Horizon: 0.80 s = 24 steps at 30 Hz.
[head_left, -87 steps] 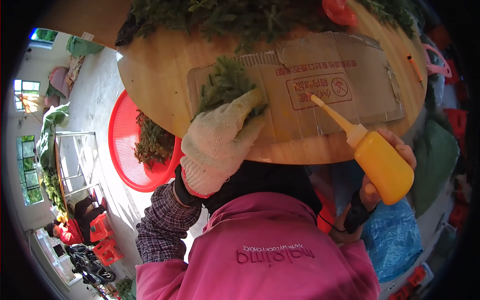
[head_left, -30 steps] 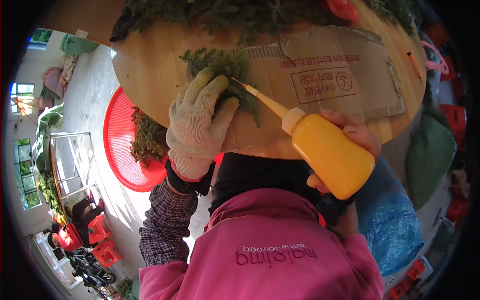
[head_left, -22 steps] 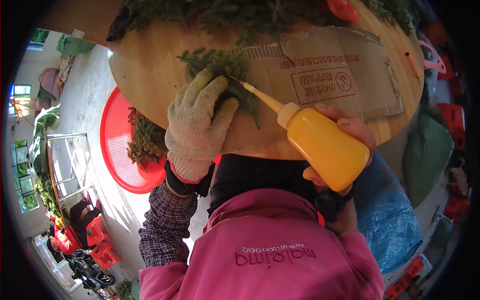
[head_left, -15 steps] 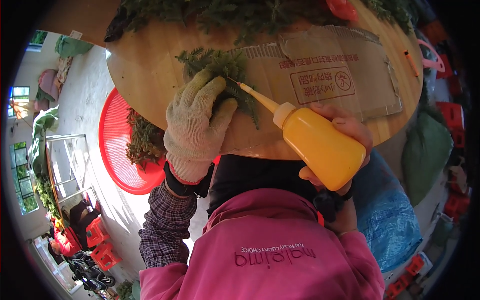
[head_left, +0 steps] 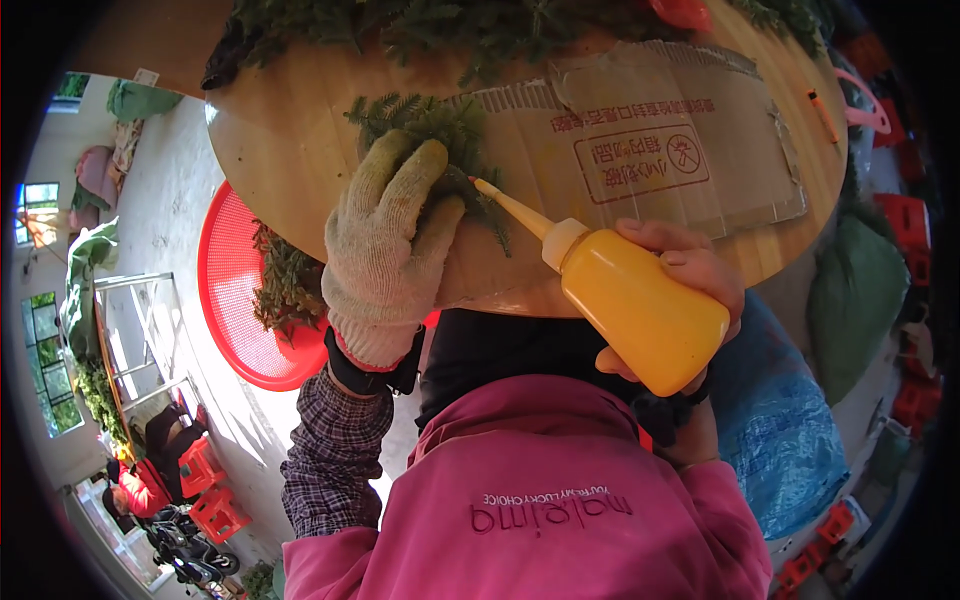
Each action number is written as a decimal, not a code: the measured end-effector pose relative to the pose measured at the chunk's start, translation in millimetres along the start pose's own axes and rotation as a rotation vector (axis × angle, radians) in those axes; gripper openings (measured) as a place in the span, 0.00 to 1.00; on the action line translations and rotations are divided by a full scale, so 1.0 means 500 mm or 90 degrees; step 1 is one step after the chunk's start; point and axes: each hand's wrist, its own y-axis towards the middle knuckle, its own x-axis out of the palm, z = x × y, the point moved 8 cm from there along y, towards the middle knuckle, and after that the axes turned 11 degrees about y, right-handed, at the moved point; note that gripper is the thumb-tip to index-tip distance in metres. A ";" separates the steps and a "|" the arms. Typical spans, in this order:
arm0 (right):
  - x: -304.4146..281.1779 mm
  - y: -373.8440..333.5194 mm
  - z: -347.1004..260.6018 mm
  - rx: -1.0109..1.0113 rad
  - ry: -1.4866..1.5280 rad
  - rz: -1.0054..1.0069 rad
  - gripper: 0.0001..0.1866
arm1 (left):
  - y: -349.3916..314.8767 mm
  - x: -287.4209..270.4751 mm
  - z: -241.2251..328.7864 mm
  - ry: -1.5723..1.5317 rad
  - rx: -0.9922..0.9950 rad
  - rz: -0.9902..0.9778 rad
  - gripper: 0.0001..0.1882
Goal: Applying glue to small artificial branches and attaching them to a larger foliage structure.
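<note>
My left hand [head_left: 390, 225], in a pale knitted work glove, is closed on a green fir-like sprig [head_left: 430, 120] over the table's near edge. Its fingers hide part of the stems. In my bare right hand [head_left: 700, 270] is a yellow squeeze bottle [head_left: 645, 310], tilted so that its long nozzle [head_left: 515, 208] points up and left. The orange-red nozzle tip lies right beside the sprig, close to my left fingertips. Whether the tip touches the sprig I cannot tell.
A flattened cardboard sheet [head_left: 650, 110] lies on the round wooden table [head_left: 270, 120]. More green sprigs [head_left: 420, 30] are heaped at the far edge. An orange pen-like tool [head_left: 823, 115] lies at right. Below left stands a red mesh basket [head_left: 228, 300] with brownish sprigs [head_left: 285, 280].
The bottle has shifted slightly left, and the thin line that ran from its nozzle tip no longer shows. My left hand and the sprig sit slightly further left.
</note>
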 end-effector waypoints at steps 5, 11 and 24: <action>0.000 -0.001 -0.003 0.004 0.001 0.008 0.40 | 0.003 0.001 0.011 0.046 0.036 -0.014 0.18; -0.003 -0.004 -0.008 0.021 0.000 0.008 0.40 | -0.003 0.001 0.003 0.038 0.033 -0.003 0.15; -0.011 -0.015 -0.013 0.054 0.018 0.005 0.40 | -0.008 0.005 0.000 0.025 0.028 0.014 0.13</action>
